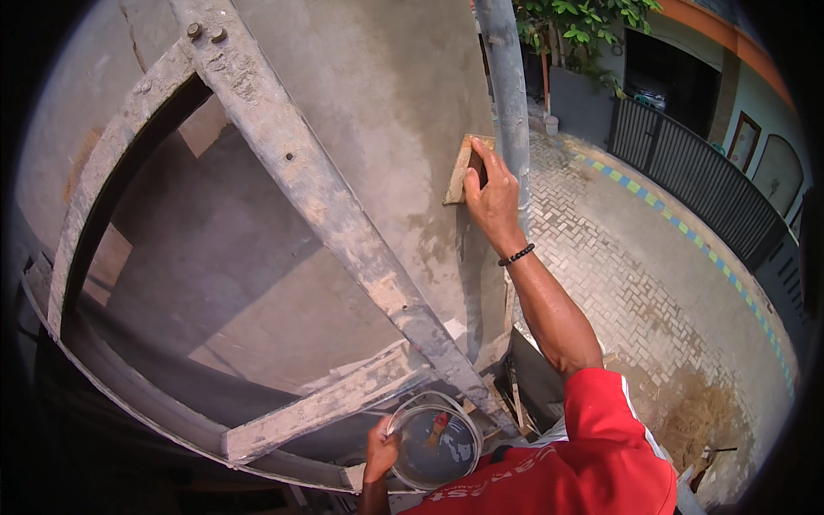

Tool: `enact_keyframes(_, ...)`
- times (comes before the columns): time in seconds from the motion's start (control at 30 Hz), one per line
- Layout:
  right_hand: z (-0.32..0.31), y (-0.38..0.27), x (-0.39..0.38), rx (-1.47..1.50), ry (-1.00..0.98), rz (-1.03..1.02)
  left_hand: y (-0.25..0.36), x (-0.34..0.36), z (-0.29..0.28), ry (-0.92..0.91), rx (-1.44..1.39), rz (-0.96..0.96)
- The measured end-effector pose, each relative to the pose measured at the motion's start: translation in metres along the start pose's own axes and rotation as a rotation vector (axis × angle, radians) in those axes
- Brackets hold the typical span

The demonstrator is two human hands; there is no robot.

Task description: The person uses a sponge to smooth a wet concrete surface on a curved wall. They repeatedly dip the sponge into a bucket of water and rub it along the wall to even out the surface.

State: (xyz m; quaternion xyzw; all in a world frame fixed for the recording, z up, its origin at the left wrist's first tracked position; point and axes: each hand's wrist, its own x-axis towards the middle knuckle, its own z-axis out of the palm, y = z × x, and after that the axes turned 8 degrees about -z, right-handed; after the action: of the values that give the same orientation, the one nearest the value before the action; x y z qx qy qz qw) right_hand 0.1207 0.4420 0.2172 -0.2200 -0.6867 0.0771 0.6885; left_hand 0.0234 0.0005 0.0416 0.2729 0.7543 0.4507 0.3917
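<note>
Item: wooden float (463,168), a small tan rectangular block, set flat against the grey plastered wall (386,112), at about one o'clock from the picture's centre, just beside the grey vertical pole (508,94).

Right hand (493,199): fingers closed over the float's right edge, gripping it and pressing it to the wall; arm stretched up from the lower right. A black bead bracelet (518,255) sits at the wrist; a red sleeve (609,421) with a white stripe covers the upper arm.

Left hand (381,451): at six o'clock, fingers curled around the rim of a round bucket (403,422) holding greyish water. A small brush (439,427) with a red handle lies in the water.

Scaffold: mortar-crusted diagonal brace (318,189) runs from eleven o'clock down to five o'clock, crossing in front of the wall; a second crusted bar (318,408) meets it near the bucket; a curved bar (94,197) stands at nine o'clock.

Surroundings: patterned paving bricks (618,249) at three o'clock, with a blue and yellow painted kerb (687,236); black metal fence (712,184) at two o'clock; green foliage (584,21) at one o'clock; sand heap (699,421) at four o'clock.
</note>
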Motion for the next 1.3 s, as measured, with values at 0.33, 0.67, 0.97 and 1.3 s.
enact_keyframes(0.33, -0.021, -0.045, 0.04, 0.089, -0.011, -0.004, -0.003, -0.003, -0.003, 0.036, 0.027, 0.039)
enact_keyframes(0.67, 0.013, -0.053, -0.113, 0.049, -0.472, 0.09, 0.0, 0.007, 0.0, -0.017, -0.023, -0.036)
enact_keyframes(0.97, -0.007, -0.045, 0.056, -0.028, -0.068, -0.015, -0.003, 0.003, 0.0, 0.008, -0.007, 0.031)
enact_keyframes(1.3, -0.005, -0.047, -0.059, 0.063, -0.288, 0.072, -0.005, 0.012, -0.004, 0.021, -0.017, -0.007)
